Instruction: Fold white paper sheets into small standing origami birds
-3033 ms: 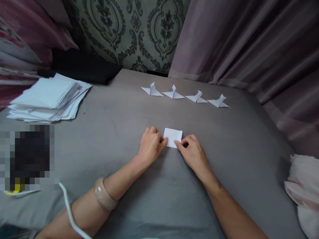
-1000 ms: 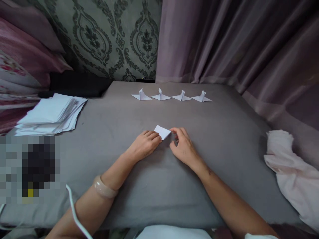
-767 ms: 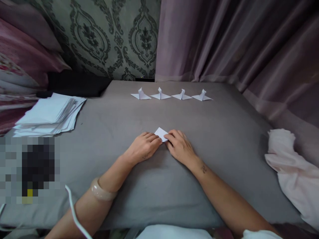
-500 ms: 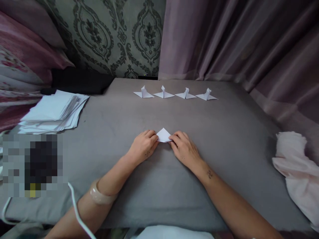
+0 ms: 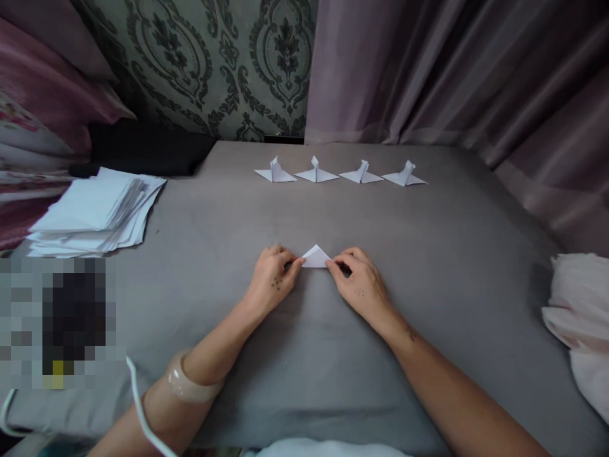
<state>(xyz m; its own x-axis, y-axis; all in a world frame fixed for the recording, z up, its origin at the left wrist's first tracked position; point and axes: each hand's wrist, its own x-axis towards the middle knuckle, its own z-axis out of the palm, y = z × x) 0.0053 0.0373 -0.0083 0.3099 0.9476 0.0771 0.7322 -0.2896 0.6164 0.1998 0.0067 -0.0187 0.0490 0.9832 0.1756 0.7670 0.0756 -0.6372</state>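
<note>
The left hand (image 5: 272,276) pinches one corner of the paper (image 5: 316,258) between thumb and forefinger, its other fingers curled in. The right hand (image 5: 359,282) pinches the opposite corner the same way, thumb on top, its fingers loosely bent. How far the fingertips reach beneath the sheet is hard to tell at this size. The paper lies between the hands at the middle of the grey cloth (image 5: 304,216), a small white triangle with its peak pointing away and its straight edge toward the person.

Three seconds ago it was a near-square piece; half a second ago its near edge bulged downward, and now that edge is straight. One second ago the right hand was spread at the paper's edge; now it grips.

A bracelet (image 5: 193,381) circles the left forearm, and a white cord (image 5: 139,403) crosses in front of it. Beyond the paper, four folded birds (image 5: 315,172) stand in a row, as before. To the left sits a paper stack (image 5: 90,206), with black fabric (image 5: 147,149) behind; at far right, pale fabric (image 5: 578,311) is bunched up.
</note>
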